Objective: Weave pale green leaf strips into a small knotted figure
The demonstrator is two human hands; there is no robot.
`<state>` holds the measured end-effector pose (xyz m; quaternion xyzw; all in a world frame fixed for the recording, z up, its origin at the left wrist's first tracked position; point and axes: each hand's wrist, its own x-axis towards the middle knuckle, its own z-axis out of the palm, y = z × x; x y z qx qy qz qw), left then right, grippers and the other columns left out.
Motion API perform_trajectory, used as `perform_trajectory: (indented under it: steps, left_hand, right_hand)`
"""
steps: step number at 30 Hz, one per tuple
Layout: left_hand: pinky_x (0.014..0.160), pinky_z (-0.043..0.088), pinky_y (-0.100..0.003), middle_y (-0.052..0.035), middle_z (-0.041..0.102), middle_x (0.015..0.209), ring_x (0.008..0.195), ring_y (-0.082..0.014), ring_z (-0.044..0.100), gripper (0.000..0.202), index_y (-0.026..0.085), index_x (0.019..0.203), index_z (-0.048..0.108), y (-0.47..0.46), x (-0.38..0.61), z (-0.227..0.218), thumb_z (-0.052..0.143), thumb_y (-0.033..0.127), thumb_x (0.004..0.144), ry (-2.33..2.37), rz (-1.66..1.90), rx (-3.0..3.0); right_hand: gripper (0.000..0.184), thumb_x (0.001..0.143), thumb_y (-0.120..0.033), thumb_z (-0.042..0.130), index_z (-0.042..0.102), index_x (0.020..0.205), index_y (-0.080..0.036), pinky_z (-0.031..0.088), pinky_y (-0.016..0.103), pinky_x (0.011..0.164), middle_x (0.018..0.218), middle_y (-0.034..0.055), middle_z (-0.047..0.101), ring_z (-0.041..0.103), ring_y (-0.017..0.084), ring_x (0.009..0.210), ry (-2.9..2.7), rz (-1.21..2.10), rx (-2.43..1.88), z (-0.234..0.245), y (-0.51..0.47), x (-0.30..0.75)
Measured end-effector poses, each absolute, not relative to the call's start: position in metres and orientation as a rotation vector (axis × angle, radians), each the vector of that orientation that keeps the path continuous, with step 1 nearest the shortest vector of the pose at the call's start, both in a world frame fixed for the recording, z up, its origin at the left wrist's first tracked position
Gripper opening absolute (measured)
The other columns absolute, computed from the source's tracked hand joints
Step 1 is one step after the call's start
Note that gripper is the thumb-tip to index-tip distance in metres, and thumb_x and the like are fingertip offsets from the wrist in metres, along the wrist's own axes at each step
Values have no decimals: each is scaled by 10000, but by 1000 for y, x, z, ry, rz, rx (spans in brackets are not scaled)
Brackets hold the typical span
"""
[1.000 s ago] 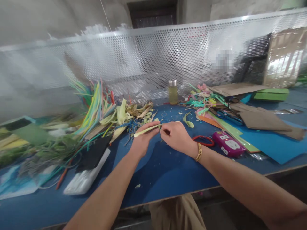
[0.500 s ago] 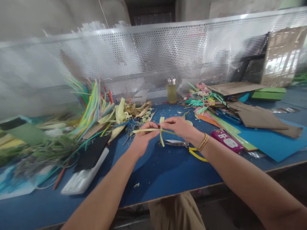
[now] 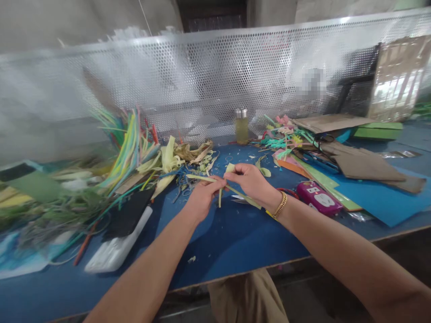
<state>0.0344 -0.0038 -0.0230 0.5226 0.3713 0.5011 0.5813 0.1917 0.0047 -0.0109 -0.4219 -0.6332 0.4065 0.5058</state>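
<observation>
Both my hands meet above the middle of the blue table (image 3: 232, 242). My left hand (image 3: 201, 198) pinches crossed pale green leaf strips (image 3: 220, 190) at their crossing. My right hand (image 3: 253, 184), with a gold bracelet at the wrist, pinches the same strips from the right. One strip runs left toward the scrap heap, one hangs down, and one slants down under my right wrist. Scissors (image 3: 240, 199) lie on the table just beneath my right hand, mostly hidden by it.
A heap of coloured strips and dried leaves (image 3: 134, 157) lies at the left. A white and black device (image 3: 117, 242) lies in front of it. A small bottle (image 3: 241, 125) stands by the perforated metal screen. A pink power strip (image 3: 318, 197), coloured sheets and brown paper lie right.
The single strip held a second ago has become a crossed bundle. My hands rose, then came back down slightly, and the strips now point more downward to the right.
</observation>
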Motion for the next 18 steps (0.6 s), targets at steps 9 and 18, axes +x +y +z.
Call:
perform_trajectory:
  steps: [9,18]
  left_hand:
    - [707,393,-255,8,646,679,719,-146,566,196,170,689,643,-7,30,-21,756,329,706,913,1100,1302]
    - [702,408,-252,19,651,685,672,-125,559,293,161,790,681,-3,33,-26,859,298,602,905,1030,1398]
  right_hand:
    - [276,791,-388,633,585,621,-177,371,269,612,615,-24,528,450,111,599,-1623,873,-1101,-13,9,196]
    - [126,775,-359,737,760,863,-271,372,387,917,916,22,712,589,201,944,-1973,251,-1064,3,3,204]
